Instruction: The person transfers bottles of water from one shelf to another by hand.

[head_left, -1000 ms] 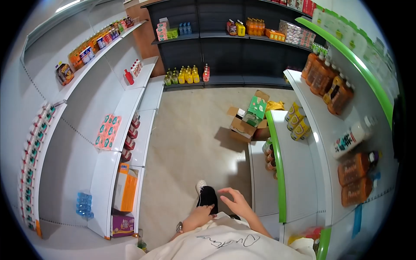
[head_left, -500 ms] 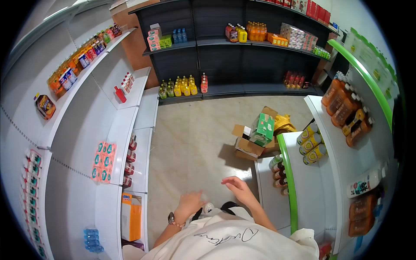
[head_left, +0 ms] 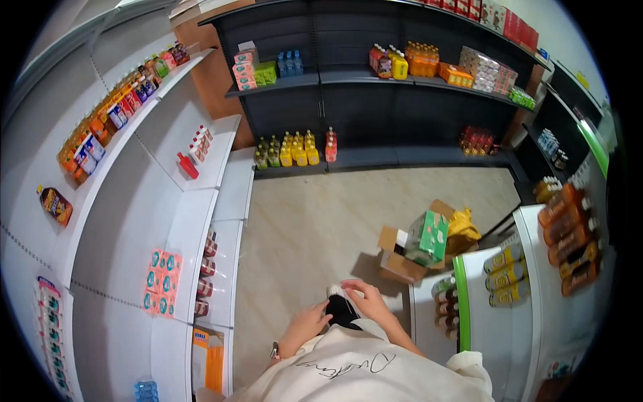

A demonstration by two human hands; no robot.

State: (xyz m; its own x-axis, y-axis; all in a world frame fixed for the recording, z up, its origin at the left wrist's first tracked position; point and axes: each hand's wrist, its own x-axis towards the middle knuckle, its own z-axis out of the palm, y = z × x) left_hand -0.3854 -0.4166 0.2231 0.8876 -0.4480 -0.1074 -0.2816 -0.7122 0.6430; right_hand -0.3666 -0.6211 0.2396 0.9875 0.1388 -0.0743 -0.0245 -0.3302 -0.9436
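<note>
Both my hands are held in front of my body, above the floor, and neither grips anything. My left hand [head_left: 309, 324] has its fingers stretched toward the middle, with a watch [head_left: 274, 350] on that wrist. Close by on the other side, my right hand [head_left: 365, 299] has its fingers apart and slightly curved. A gap separates the two hands. Below them show a dark trouser leg [head_left: 343, 310] and a light shoe [head_left: 335, 291]. The front of a cream shirt [head_left: 348, 372] with dark script fills the bottom of the view.
White shelves [head_left: 201, 231] run along the left with bottles and pink tissue packs [head_left: 162, 283]. A dark shelf [head_left: 375, 157] with drinks spans the back. On the floor at right sit open cardboard boxes [head_left: 402, 264] and a green carton [head_left: 427, 238], beside a green-edged shelf [head_left: 462, 301].
The boxes and right shelves now appear lower and farther right, and the back shelf has shifted right. My hands have come closer together. A foot now shows farther forward.
</note>
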